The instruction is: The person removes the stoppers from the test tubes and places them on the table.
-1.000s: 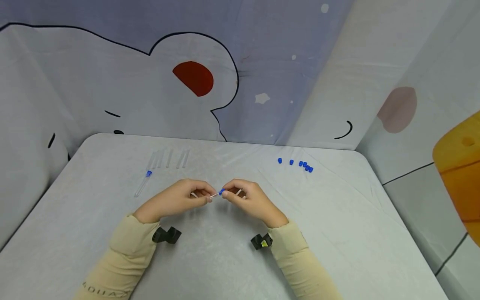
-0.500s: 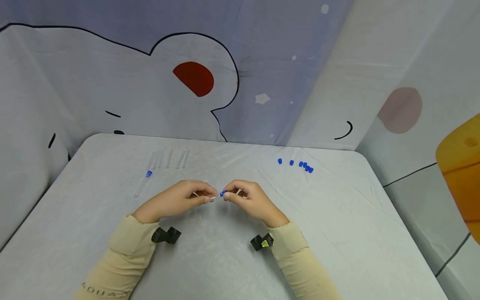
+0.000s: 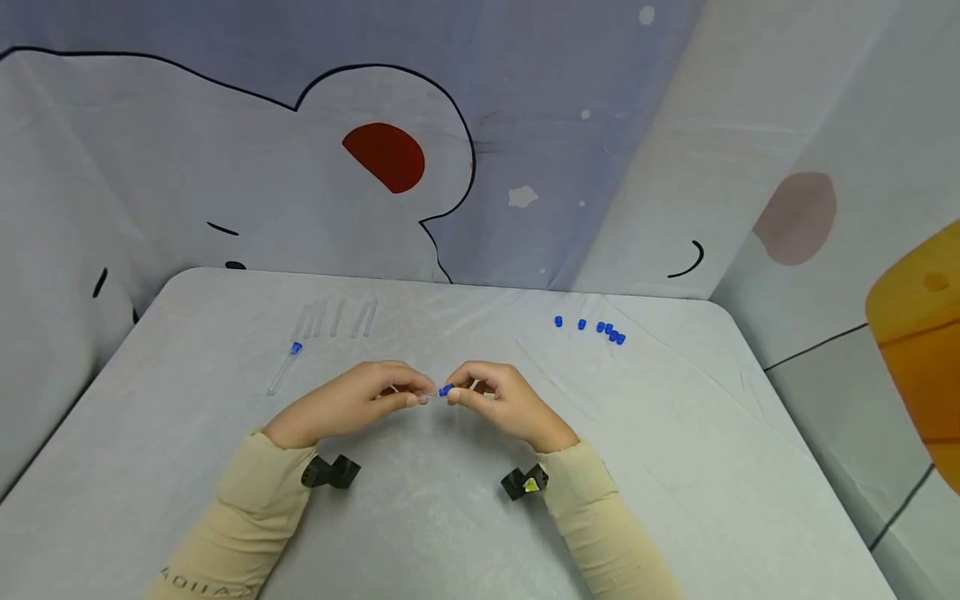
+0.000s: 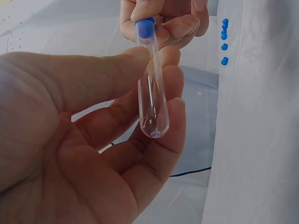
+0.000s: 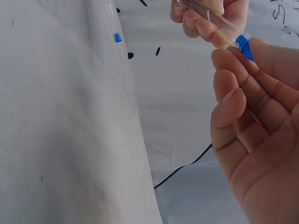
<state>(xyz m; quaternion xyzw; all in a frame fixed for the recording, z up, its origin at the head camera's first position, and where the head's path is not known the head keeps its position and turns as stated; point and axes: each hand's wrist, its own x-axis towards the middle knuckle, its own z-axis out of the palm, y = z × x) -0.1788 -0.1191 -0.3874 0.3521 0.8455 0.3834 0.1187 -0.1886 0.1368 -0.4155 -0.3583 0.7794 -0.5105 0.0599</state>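
Note:
A clear test tube (image 4: 154, 107) lies between the thumb and fingers of my left hand (image 3: 367, 396), its rounded end toward the left wrist camera. In the tube's mouth sits a blue cap (image 4: 145, 29), part of it seen through the clear wall. My right hand (image 3: 498, 400) pinches that cap between thumb and index finger, while its other fingers stay bent and hold nothing. Both hands meet above the middle of the table. In the right wrist view the cap (image 5: 244, 45) is partly covered by the thumb.
On the white table (image 3: 450, 517), a capped test tube (image 3: 283, 371) lies at the left. Behind it lie several uncapped tubes (image 3: 337, 318) in a row. Several loose blue caps (image 3: 602, 327) lie at the back right. A printed cloth wall (image 3: 247, 167) rises behind the table.
The hands have drawn slightly closer, and less bare tube shows between them. The cap now lines up more with the tube. Things on the table have stayed put.

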